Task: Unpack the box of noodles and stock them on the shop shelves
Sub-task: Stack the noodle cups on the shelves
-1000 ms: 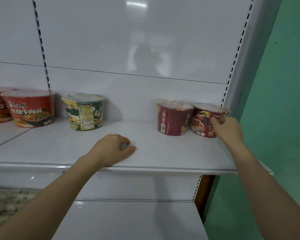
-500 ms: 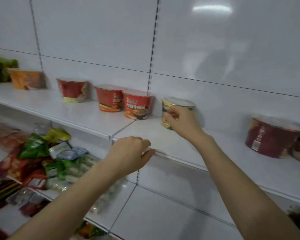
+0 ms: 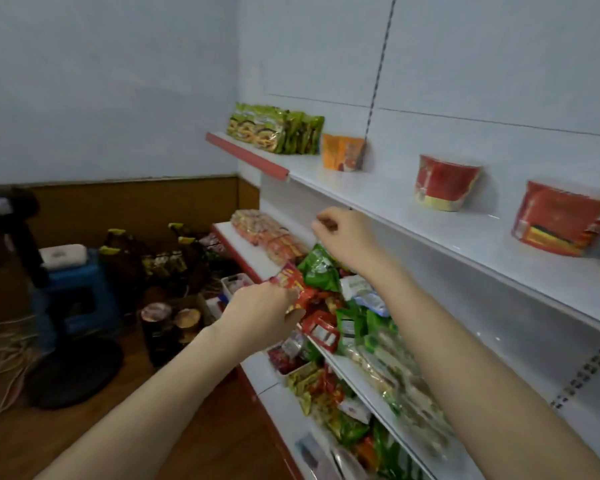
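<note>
Left hand [image 3: 261, 315], right hand [image 3: 343, 237] mid-frame, loosely curled, empty. Fetch step: next, reach down to brown cardboard box of noodle cups [image 3: 163, 344], lower-left.

The right hand [image 3: 347, 237] has been taken off the green noodle cup and is held empty below the upper shelf [image 3: 395, 199] edge. The left hand [image 3: 260, 317] has been lifted from that edge, and the floor box [image 3: 163, 344] has been brought into view.

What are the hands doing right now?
Left hand: curled, by a red packet; cannot tell if holding it.
Right hand: loosely curled, holding nothing.
</note>
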The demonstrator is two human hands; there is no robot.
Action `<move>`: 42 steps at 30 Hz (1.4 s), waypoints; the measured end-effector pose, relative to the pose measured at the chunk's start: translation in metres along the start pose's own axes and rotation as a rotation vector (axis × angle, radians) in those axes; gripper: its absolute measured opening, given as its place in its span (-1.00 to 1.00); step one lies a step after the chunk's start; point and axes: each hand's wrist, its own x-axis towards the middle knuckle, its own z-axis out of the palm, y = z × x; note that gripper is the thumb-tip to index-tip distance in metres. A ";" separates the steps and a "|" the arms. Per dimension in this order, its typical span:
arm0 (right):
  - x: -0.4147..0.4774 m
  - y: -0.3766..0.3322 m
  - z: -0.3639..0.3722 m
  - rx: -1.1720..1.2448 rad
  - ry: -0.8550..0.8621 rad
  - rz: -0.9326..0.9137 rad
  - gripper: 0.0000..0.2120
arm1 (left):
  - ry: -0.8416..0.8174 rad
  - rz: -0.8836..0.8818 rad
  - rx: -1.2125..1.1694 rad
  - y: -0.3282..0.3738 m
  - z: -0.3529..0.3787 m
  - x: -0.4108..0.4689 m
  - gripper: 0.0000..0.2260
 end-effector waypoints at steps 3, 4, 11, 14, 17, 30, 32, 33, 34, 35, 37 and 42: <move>0.039 -0.023 0.060 0.006 -0.106 -0.044 -0.73 | -0.043 -0.107 0.009 -0.059 0.017 -0.004 -0.71; 0.052 -0.027 0.079 0.004 -0.125 -0.061 -0.74 | -0.053 -0.138 0.005 -0.077 0.024 -0.004 -0.71; 0.158 -0.029 0.208 0.057 -0.281 -0.136 -0.72 | -0.079 -0.327 -0.005 -0.199 0.077 0.010 -0.72; 0.213 -0.027 0.264 0.096 -0.323 -0.165 -0.69 | -0.120 -0.439 0.019 -0.258 0.096 0.031 -0.71; 0.271 -0.027 0.315 0.126 -0.393 -0.186 -0.70 | -0.148 -0.541 0.039 -0.312 0.111 0.056 -0.72; 0.426 -0.043 0.530 0.121 -0.617 -0.143 -0.65 | -0.300 -0.801 -0.054 -0.522 0.212 0.099 -0.73; 0.442 -0.038 0.568 0.111 -0.619 -0.099 -0.64 | -0.323 -0.805 -0.075 -0.561 0.234 0.106 -0.75; 0.449 -0.035 0.587 0.103 -0.615 -0.072 -0.64 | -0.330 -0.808 -0.088 -0.582 0.246 0.109 -0.76; 0.457 -0.030 0.607 0.095 -0.610 -0.040 -0.65 | -0.332 -0.805 -0.094 -0.603 0.259 0.114 -0.77; 0.465 -0.025 0.627 0.087 -0.604 -0.008 -0.65 | -0.334 -0.799 -0.093 -0.625 0.274 0.118 -0.77; 0.475 -0.011 0.665 0.064 -0.593 0.051 -0.65 | -0.340 -0.777 -0.092 -0.665 0.303 0.130 -0.78; 0.472 0.042 0.767 0.027 -0.614 0.177 -0.68 | -0.423 -0.733 -0.090 -0.744 0.395 0.156 -0.77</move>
